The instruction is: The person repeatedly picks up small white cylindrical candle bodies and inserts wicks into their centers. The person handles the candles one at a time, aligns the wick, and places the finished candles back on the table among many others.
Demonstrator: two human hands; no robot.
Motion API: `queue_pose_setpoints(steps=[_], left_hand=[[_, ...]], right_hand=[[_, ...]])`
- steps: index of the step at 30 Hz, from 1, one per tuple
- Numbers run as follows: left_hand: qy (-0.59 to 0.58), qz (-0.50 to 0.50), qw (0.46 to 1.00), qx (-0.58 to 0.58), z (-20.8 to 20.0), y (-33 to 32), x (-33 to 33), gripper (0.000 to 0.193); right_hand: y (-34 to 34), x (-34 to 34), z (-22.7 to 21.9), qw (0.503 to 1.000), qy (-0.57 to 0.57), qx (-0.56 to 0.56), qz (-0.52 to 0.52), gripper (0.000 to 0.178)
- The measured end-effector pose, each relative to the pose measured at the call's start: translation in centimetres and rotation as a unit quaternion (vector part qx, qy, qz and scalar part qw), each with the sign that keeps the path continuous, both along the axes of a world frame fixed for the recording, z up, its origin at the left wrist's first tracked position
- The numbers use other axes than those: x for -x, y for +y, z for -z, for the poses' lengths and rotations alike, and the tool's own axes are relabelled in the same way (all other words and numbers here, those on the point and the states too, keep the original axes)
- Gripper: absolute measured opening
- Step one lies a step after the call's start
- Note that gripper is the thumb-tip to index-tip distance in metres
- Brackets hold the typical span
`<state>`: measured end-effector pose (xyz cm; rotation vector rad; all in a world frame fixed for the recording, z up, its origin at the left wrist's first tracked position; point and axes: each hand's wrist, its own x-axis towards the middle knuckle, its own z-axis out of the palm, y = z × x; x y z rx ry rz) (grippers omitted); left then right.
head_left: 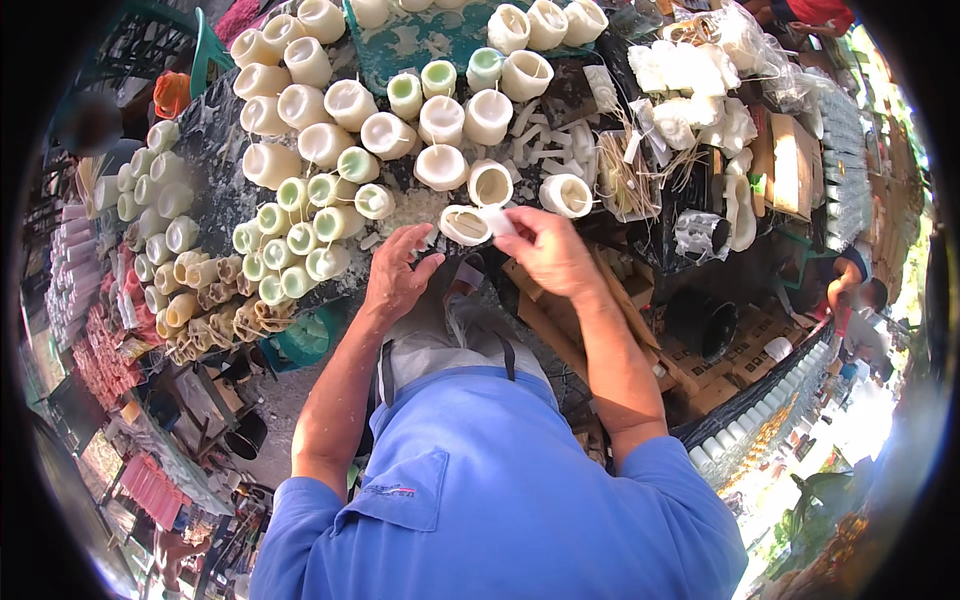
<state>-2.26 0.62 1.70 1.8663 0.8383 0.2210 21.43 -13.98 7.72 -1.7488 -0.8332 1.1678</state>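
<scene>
At the table's near edge stands a white, hollow candle cup [465, 226], its rim facing up and something pale lying across its opening. My right hand [550, 250] pinches a flat white piece [495, 219] against the cup's right side. What this piece is made of, I cannot make out. Just left of the cup is my left hand [398, 272], thumb and fingers apart and holding nothing that I can see. Another hollow cup [490, 184] sits right behind, and a further one [566, 195] stands to the right.
Rows of white and pale green candle cups [350, 102] cover the table's far and left parts. White sticks [560, 150] and a bundle of wicks [628, 180] lie at the right, by crumpled white lumps [680, 70]. Cardboard boxes [560, 320] stand below the edge. Another person [850, 280] is far right.
</scene>
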Motion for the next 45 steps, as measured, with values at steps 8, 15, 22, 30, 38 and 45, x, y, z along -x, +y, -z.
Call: queue_pose_setpoints(steps=[8,15,22,30,38,45], left_hand=[[-0.117,-0.076,0.95,0.281,-1.1,-1.7,-1.0,0.053],[-0.126,-0.131,0.869,0.461,-4.3,-2.8,0.0,0.047],[-0.124,-0.079,0.884,0.443,-7.8,-3.8,0.6,0.038],[-0.129,-0.101,0.864,0.475,-8.9,-5.1,2.6,0.028],[-0.118,-0.07,0.867,0.48,-9.8,-5.2,3.7,0.035],[-0.116,0.039,0.967,0.222,-11.1,-5.7,4.4,0.034]], right_hand=[[0.7,4.7,0.6,0.966,-0.231,-0.089,-0.078,0.033],[-1.5,7.3,0.0,0.952,-0.232,-0.197,-0.034,0.051],[-3.6,7.9,-1.9,0.968,-0.171,-0.18,-0.038,0.046],[-5.2,8.3,-2.7,0.934,-0.228,-0.27,-0.059,0.038],[-5.6,9.5,-2.5,0.961,-0.153,-0.225,-0.044,0.037],[-6.5,8.6,-3.6,0.944,-0.167,-0.276,-0.064,0.04]])
